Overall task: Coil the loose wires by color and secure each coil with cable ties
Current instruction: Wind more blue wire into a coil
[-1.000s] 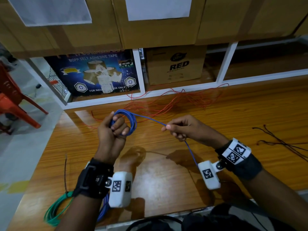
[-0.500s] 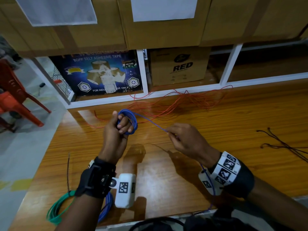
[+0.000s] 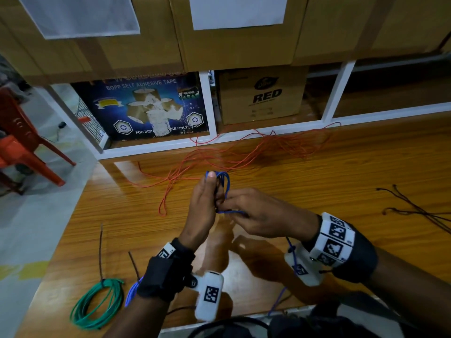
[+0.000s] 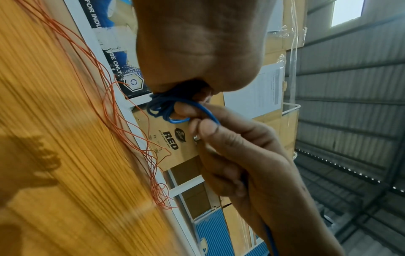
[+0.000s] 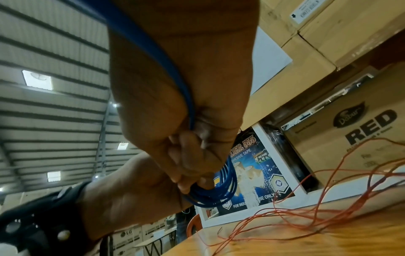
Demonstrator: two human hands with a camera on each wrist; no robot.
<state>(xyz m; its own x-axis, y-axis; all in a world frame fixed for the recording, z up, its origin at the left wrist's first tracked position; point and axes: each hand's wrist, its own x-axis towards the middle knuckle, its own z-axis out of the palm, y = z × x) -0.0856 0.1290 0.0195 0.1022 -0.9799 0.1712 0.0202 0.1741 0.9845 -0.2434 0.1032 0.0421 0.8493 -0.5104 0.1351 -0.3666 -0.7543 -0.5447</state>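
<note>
Blue wire [image 3: 225, 182] is the job in hand, wound into a small coil held up above the middle of the wooden table [image 3: 317, 191]. The left hand [image 3: 203, 206] has its fingers curled round the coil, thumb on top, likely so the turns stay stacked and cannot spring apart. The right hand [image 3: 258, 212] is pressed close against it, fingers pinching the free strand where it meets the coil, which looks like laying on 1 more turn. That strand trails back past the right wrist and off the near edge, so I judge there is wire left to wind before any tie goes on.

I count 1 green coil [image 3: 97, 304] lying finished at the near left, with a dark tie sticking up from it. Beside it, half hidden by the left forearm, is what may be a 2nd blue bundle [image 3: 131, 290]; I cannot tell. 1 loose tangle of red wire [image 3: 244, 154] sprawls along the far side. A few dark strands [image 3: 415, 211] lie at the right, too thin to count.
</note>
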